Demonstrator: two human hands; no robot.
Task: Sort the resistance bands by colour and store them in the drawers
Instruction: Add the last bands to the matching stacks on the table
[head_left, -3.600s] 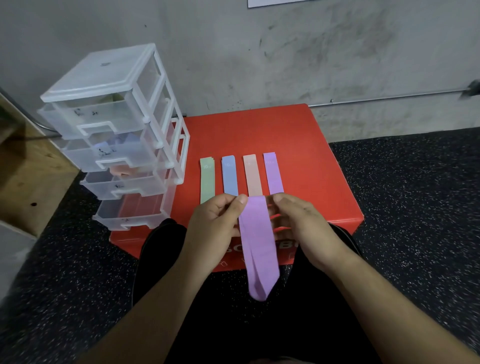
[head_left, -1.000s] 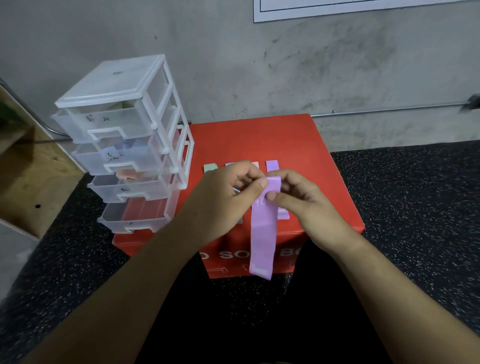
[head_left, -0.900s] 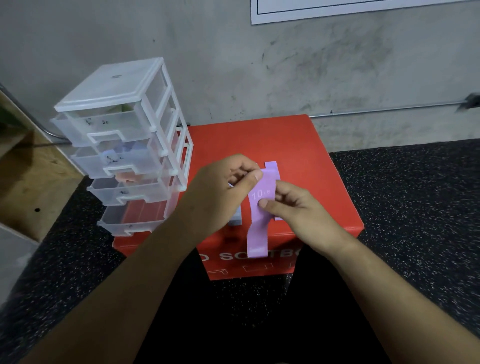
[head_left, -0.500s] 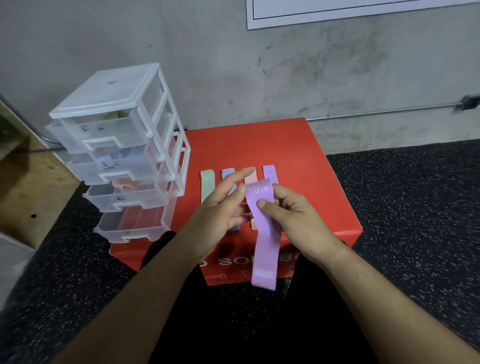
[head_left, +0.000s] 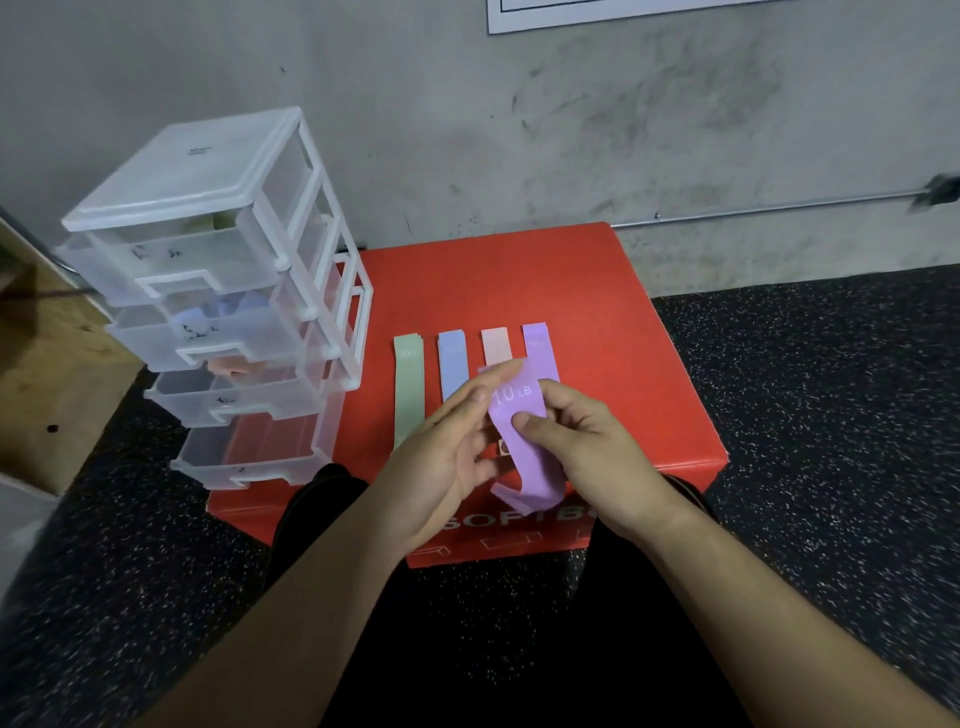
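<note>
Pinching the purple band (head_left: 524, 447) under its thumb, the right hand (head_left: 587, 457) held it above the near edge of the red box (head_left: 597, 322), lower end curled. The left hand (head_left: 441, 457) lay alongside, fingers straight and loose, gripping nothing. The drawer unit (head_left: 208, 291) stood on the box's left side.

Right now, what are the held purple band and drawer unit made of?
The purple band: probably thin matte rubber or latex; it droops and curls limply from the right hand. The drawer unit: frosted translucent plastic; contents show dimly through.
</note>
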